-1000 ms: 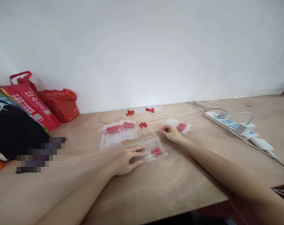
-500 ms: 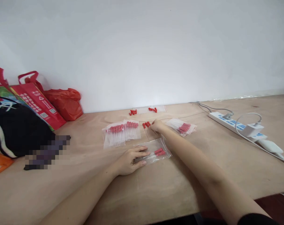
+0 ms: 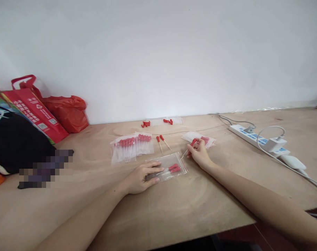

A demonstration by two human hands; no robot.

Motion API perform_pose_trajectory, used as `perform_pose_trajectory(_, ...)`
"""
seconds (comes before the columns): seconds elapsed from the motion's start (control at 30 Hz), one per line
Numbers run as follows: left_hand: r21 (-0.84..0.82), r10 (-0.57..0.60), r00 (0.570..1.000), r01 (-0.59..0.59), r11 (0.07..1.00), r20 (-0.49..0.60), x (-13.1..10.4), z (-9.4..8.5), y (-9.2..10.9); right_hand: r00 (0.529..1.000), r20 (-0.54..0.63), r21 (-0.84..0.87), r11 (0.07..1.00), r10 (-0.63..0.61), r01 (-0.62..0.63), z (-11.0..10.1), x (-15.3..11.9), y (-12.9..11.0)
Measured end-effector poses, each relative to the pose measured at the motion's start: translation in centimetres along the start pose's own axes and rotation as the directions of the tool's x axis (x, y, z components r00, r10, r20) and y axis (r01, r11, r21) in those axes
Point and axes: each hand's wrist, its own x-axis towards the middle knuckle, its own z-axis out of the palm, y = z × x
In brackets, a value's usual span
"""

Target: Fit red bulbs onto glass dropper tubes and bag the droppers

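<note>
My left hand (image 3: 143,177) rests on a clear zip bag (image 3: 162,176), thumb and fingers holding down its left end. Inside this bag lie droppers with red rubber bulbs (image 3: 174,168). My right hand (image 3: 199,153) pinches a single dropper (image 3: 193,142) by its red bulb, its thin tip slanting down-left close to the bag's right-hand opening. Two loose droppers (image 3: 160,143) lie side by side on the table beyond the bag. Behind my right hand is a pile of filled bags (image 3: 191,135), partly covered by my fingers.
More filled bags (image 3: 130,150) overlap at the left. Small red bulbs (image 3: 145,124) and a clear bag (image 3: 155,121) lie near the wall. A power strip (image 3: 248,135) with plugs and cables stands right. Red shopping bags (image 3: 34,111) and a black bag (image 3: 19,143) line the left.
My right hand has come back toward me and to the right with a dropper taken from the loose ones. My left hand stays on the zip bag. The view has shifted slightly.
</note>
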Motion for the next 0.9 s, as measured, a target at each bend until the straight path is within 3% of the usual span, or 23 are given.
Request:
perform_pose_trajectory(0.13, -0.017, -0.034, 0.999, 0.034, 0.999, -0.039, -0.2, -0.1, 0.3, 0.992, 0.065, 0.204, 0.972, 0.107, -0.118, 1.1, -1.1, -0.3)
perform_pose_trajectory(0.23, -0.033, -0.042, 0.998, 0.041, 0.999, -0.037, -0.3, 0.0, 0.4, 0.965, 0.220, 0.227, 0.955, 0.140, -0.190, 1.3, -1.7, -0.8)
perform_pose_trajectory(0.37, -0.025, -0.019, 0.999, 0.018, 1.000, -0.033, -0.3, 0.0, 0.3, 0.877, 0.453, -0.024, 0.986, 0.159, -0.167, 1.0, -2.2, -1.4)
perform_pose_trajectory(0.57, 0.016, -0.001, 1.000, 0.001, 1.000, -0.025, -0.1, 0.0, 0.3, 0.735, 0.651, -0.296, 0.955, 0.189, 0.017, 0.7, -1.5, -1.2)
perform_pose_trajectory(0.6, 0.024, 0.008, 1.000, -0.007, 1.000, -0.015, -0.1, 0.0, 0.3, 0.740, 0.646, -0.345, 0.936, 0.184, 0.069, 0.6, -0.9, -1.3)
perform_pose_trajectory(0.67, 0.034, 0.016, 1.000, -0.016, 0.999, 0.005, 0.0, 0.0, 0.2, 0.803, 0.578, -0.474, 0.860, 0.143, 0.188, 0.5, 0.7, -1.6)
perform_pose_trajectory(0.73, 0.037, 0.010, 1.000, -0.010, 0.999, 0.017, 0.0, 0.0, 0.1, 0.900, 0.435, -0.642, 0.712, 0.031, 0.285, 0.9, 2.5, -2.0)
perform_pose_trajectory(0.77, 0.037, 0.006, 1.000, -0.007, 0.999, 0.021, 0.0, 0.0, 0.1, 0.925, 0.380, -0.733, 0.608, -0.007, 0.305, 1.4, 3.3, -2.2)
perform_pose_trajectory(0.9, 0.040, 0.014, 0.999, -0.015, 0.999, 0.036, -0.1, 0.0, 0.0, 0.943, 0.333, -0.804, 0.519, -0.009, 0.289, 5.3, 5.3, -2.5)
